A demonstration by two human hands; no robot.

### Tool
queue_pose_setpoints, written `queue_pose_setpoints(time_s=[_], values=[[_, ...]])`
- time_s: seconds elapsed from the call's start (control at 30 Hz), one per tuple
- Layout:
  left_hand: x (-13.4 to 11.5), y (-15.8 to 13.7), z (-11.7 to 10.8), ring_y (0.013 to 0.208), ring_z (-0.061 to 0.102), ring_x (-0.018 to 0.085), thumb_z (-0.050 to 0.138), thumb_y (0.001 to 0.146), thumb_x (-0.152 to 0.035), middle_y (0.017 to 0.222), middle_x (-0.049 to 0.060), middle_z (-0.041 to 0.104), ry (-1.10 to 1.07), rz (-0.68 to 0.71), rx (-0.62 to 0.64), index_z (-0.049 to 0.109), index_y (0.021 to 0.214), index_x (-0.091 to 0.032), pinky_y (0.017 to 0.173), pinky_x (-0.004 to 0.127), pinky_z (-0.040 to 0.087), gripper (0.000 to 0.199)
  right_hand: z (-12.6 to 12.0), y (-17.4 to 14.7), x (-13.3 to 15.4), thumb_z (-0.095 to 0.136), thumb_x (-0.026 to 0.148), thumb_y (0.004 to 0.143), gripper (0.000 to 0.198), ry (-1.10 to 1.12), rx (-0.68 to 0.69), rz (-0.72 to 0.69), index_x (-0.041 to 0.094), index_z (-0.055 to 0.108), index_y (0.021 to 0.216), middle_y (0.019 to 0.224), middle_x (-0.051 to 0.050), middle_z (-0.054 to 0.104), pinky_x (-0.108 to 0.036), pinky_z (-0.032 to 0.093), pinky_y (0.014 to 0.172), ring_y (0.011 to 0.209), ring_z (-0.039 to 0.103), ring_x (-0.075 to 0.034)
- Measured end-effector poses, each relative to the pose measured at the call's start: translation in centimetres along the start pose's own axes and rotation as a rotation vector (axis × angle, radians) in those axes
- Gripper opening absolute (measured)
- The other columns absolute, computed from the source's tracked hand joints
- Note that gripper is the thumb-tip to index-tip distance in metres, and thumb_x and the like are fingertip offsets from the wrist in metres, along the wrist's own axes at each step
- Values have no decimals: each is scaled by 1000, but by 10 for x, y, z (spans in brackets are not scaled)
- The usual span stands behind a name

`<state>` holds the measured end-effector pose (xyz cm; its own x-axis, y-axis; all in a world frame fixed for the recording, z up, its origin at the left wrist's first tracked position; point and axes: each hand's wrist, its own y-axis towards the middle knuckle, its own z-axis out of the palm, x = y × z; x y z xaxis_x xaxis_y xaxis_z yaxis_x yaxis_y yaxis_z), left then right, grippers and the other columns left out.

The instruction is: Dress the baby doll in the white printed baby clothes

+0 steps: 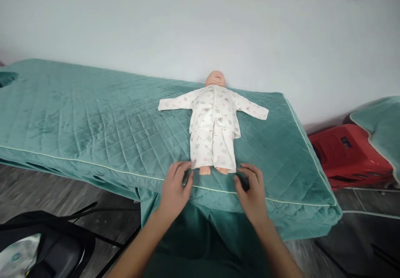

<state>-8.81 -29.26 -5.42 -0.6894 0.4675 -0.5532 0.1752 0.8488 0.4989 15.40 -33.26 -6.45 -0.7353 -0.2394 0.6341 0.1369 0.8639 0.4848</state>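
Note:
A baby doll (215, 78) lies on its back on a green quilted cover, its arms stretched out sideways. It wears a white printed long-sleeved top (215, 105) and matching trousers (203, 146); both feet show below the hems. The sleeves reach past where hands would show. My left hand (177, 188) is at the left trouser hem, thumb and fingers apart, fingertips at or touching the cloth. Beside the right hem, my right hand (252, 190) rests near the cover with its fingers curved and thumb apart, a small gap from the cloth. Neither hand holds anything.
The green quilted cover (93, 115) drapes over a long bed against a pale wall (156, 28). To the right stand a red plastic chair (350, 153) and green fabric (381, 123). A black chair (56, 244) with a patterned cloth (21, 255) is at lower left.

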Motion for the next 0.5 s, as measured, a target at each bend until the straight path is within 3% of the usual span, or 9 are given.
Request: queue_pose_setpoints(time_s=[0.1,0.23,0.37,0.5], values=[[11,-2,8,99,61,20,58,95,-22,106,6,61,0,-96,63,54,124,-21,87,36,51,29,13,0,25,61,18,93,29,-69,-26,-83,24,56,121,139,-14,47,-51,52,99,130,48,-30],[13,8,16,90,60,20,55,95,-20,95,3,63,-24,-127,110,57,101,-21,81,36,48,7,31,24,51,58,10,91,32,-205,78,-211,20,57,122,149,-16,41,-60,43,109,142,35,-36],[10,15,11,84,59,17,54,92,-15,90,2,63,-213,-166,91,55,90,-21,75,30,47,7,40,48,56,56,10,93,17,-260,126,-260,20,65,104,152,-14,42,-65,38,112,144,32,-38],[4,12,2,84,58,15,55,92,-15,89,1,61,-285,-144,79,55,90,-21,77,28,47,7,39,46,54,57,11,93,13,-150,82,-301,20,67,94,148,-13,47,-60,40,112,143,35,-35]])
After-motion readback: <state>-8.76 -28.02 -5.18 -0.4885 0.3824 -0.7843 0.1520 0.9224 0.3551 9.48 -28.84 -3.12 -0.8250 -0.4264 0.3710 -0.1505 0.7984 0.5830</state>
